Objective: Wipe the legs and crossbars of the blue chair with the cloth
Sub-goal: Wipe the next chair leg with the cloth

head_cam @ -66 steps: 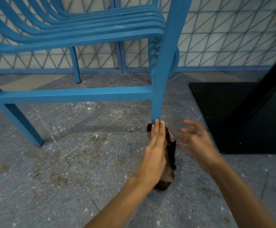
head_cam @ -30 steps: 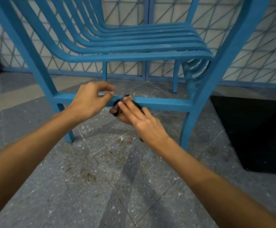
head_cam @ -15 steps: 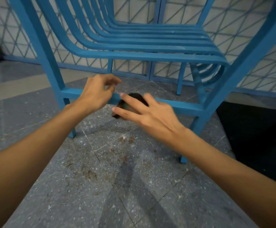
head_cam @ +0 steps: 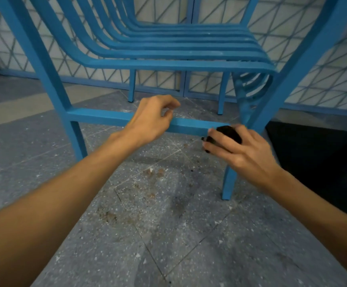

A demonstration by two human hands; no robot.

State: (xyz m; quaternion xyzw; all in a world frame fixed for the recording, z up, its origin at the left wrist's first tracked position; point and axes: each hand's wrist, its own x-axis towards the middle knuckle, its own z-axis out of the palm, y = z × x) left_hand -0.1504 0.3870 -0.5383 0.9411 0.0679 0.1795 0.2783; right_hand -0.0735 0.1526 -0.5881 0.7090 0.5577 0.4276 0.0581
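The blue chair (head_cam: 168, 65) stands in front of me, seen from low down, its slatted seat above my hands. A blue crossbar (head_cam: 98, 117) runs between the near left leg (head_cam: 76, 141) and the near right leg (head_cam: 229, 183). My right hand (head_cam: 238, 150) holds a dark cloth (head_cam: 228, 135) bunched under its fingers and presses it on the crossbar's right end, close to the right leg. My left hand (head_cam: 154, 121) hovers at the middle of the crossbar with loosely curled fingers and holds nothing.
The grey speckled floor (head_cam: 168, 235) has brown dirt marks under the chair. A black mat (head_cam: 317, 154) lies on the right. A blue mesh fence (head_cam: 313, 83) runs behind the chair. The two rear legs (head_cam: 132, 85) stand near the fence.
My right hand has slid the cloth along the crossbar from its middle to its right end. My left hand has stayed near the middle of the bar.
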